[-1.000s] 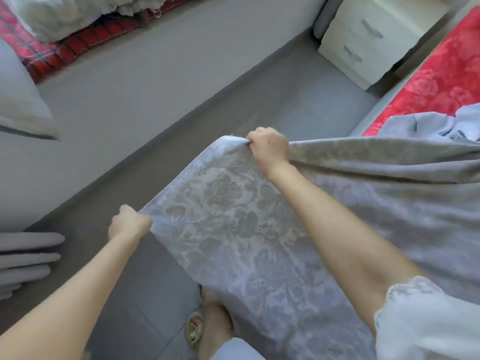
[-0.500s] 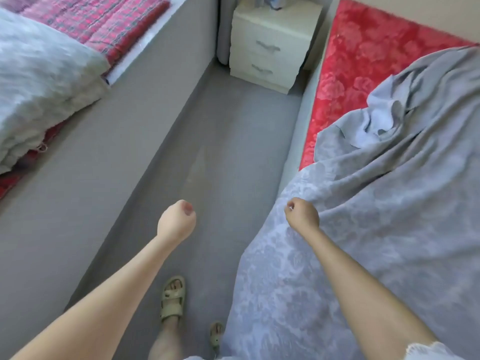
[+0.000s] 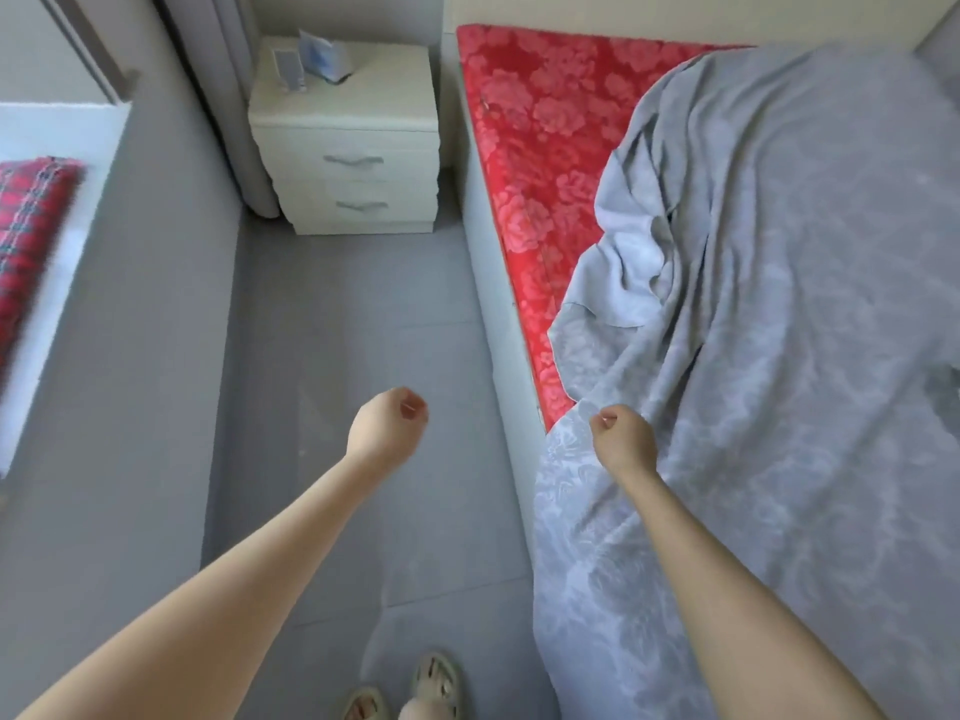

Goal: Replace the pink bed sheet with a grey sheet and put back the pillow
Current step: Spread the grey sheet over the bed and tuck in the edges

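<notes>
Standing person, view down along the left side of a bed with a red floral mattress (image 3: 535, 148).

- Grey damask-patterned fabric sheet (image 3: 779, 356): lies on the mattress and covers its right and near parts. A rumpled, folded-back bunch sits at mid-mattress. The near part hangs over the mattress's left edge toward the floor. A long strip of red along the mattress's left edge and head end is uncovered.
- Right hand (image 3: 621, 439): at the mattress's left edge, fingers curled into a fist that grips the sheet's border. Creases in the cloth run toward the fist.
- Left hand (image 3: 387, 428): off the mattress to its left, over the grey tiled floor (image 3: 337, 330), apart from the sheet. Fingers curled closed, holding nothing; 1 red-painted nail shows.
- Cream 2-drawer nightstand (image 3: 353, 142): on the floor just beside the mattress's head-end left corner. A blue-and-white packet (image 3: 322, 57) and a small grey upright object, too small to identify, sit on top.
- Red plaid blanket (image 3: 31, 210): well to the left of the mattress, across the floor, on a white ledge.
- 2 beige sandals (image 3: 436, 688): on the person's feet, on the floor near the mattress's near-left side, beside the hanging sheet.
</notes>
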{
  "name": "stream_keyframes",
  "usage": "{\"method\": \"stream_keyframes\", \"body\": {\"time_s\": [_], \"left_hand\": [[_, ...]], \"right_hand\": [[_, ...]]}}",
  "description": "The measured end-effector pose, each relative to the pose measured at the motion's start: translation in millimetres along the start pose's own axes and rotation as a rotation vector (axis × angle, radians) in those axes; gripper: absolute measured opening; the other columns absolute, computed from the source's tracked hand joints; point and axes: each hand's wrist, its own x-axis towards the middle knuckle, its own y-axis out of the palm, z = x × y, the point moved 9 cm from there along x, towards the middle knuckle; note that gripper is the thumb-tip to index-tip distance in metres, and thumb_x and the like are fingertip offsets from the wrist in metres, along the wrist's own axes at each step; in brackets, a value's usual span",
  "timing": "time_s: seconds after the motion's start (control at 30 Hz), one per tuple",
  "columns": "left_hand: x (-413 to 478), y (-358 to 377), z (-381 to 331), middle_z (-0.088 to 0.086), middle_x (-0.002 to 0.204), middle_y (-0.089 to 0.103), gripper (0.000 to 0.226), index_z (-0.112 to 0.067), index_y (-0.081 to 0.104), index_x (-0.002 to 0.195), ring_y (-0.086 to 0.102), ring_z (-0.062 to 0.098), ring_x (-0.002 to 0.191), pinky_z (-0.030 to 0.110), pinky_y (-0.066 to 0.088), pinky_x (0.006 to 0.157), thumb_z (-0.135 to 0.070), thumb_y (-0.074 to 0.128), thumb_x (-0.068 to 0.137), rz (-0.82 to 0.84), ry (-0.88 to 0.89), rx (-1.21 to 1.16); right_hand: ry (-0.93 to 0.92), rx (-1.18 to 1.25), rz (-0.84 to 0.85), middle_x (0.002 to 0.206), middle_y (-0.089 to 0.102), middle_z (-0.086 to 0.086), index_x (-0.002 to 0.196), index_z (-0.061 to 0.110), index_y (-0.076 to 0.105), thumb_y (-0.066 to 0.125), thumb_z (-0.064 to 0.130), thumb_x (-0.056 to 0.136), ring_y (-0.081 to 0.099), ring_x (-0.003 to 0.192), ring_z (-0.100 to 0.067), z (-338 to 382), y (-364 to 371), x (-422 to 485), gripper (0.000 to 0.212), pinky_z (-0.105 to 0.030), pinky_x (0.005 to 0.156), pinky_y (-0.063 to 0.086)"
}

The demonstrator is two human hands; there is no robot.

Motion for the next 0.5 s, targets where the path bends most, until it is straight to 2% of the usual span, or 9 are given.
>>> {"method": "stream_keyframes", "body": {"time_s": [0.1, 0.23, 0.3, 0.33, 0.37, 0.43, 0.5], "left_hand": [[50, 8, -36, 0.003, 0.097, 0.068, 0.017, -0.012, 0.067, 0.099, 0.061, 0.023, 0.095, 0.023, 0.040, 0.074, -0.017, 0.054, 0.090, 0.053, 0.077, 0.033], [124, 28, -85, 0.001, 0.095, 0.066, 0.017, -0.014, 0.066, 0.099, 0.060, 0.021, 0.093, 0.022, 0.040, 0.073, -0.019, 0.053, 0.091, 0.136, 0.132, 0.054], [168, 39, -108, -0.001, 0.092, 0.063, 0.017, -0.014, 0.066, 0.100, 0.058, 0.019, 0.088, 0.022, 0.039, 0.071, -0.020, 0.053, 0.091, 0.169, 0.143, 0.053], [193, 45, -119, -0.002, 0.092, 0.063, 0.017, -0.014, 0.066, 0.099, 0.057, 0.017, 0.087, 0.022, 0.039, 0.071, -0.021, 0.053, 0.092, 0.184, 0.142, 0.057], [221, 53, -130, -0.002, 0.092, 0.063, 0.016, -0.015, 0.066, 0.099, 0.057, 0.017, 0.086, 0.022, 0.039, 0.071, -0.021, 0.053, 0.092, 0.199, 0.133, 0.058], [275, 69, -149, -0.002, 0.091, 0.064, 0.015, -0.015, 0.066, 0.097, 0.057, 0.017, 0.085, 0.023, 0.039, 0.071, -0.020, 0.053, 0.091, 0.221, 0.107, 0.061], [323, 85, -164, -0.003, 0.089, 0.064, 0.013, -0.017, 0.065, 0.094, 0.059, 0.019, 0.084, 0.023, 0.040, 0.070, -0.019, 0.053, 0.091, 0.266, 0.093, 0.069]], "right_hand": [[0.057, 0.005, -0.063, 0.120, 0.064, -0.012, 0.118, 0.003, 0.060, 0.051, 0.020, 0.095, 0.057, 0.112, -0.030, 4, -7, 36, 0.030, -0.030, 0.086, 0.043], [0.223, 0.131, -0.102, 0.102, 0.065, -0.023, 0.087, -0.003, 0.063, 0.048, 0.019, 0.095, 0.058, 0.090, -0.035, -4, -11, 112, 0.028, -0.033, 0.073, 0.040], [0.310, 0.205, -0.085, 0.095, 0.062, -0.026, 0.081, -0.005, 0.061, 0.048, 0.017, 0.094, 0.057, 0.090, -0.036, -6, -5, 159, 0.029, -0.037, 0.075, 0.042], [0.348, 0.241, -0.074, 0.100, 0.061, -0.026, 0.088, -0.003, 0.063, 0.050, 0.017, 0.093, 0.057, 0.096, -0.036, -5, 0, 182, 0.024, -0.038, 0.081, 0.043], [0.382, 0.274, -0.076, 0.112, 0.061, -0.023, 0.104, -0.002, 0.062, 0.053, 0.018, 0.093, 0.056, 0.106, -0.035, -5, 5, 208, 0.024, -0.038, 0.088, 0.042], [0.472, 0.290, -0.083, 0.132, 0.053, -0.016, 0.131, 0.001, 0.047, 0.055, 0.022, 0.093, 0.051, 0.120, -0.034, -8, 16, 256, 0.045, -0.038, 0.097, 0.041], [0.517, 0.199, -0.120, 0.138, 0.045, -0.020, 0.140, 0.002, 0.034, 0.056, 0.021, 0.093, 0.047, 0.122, -0.038, -12, 19, 298, 0.056, -0.042, 0.096, 0.042]]}}
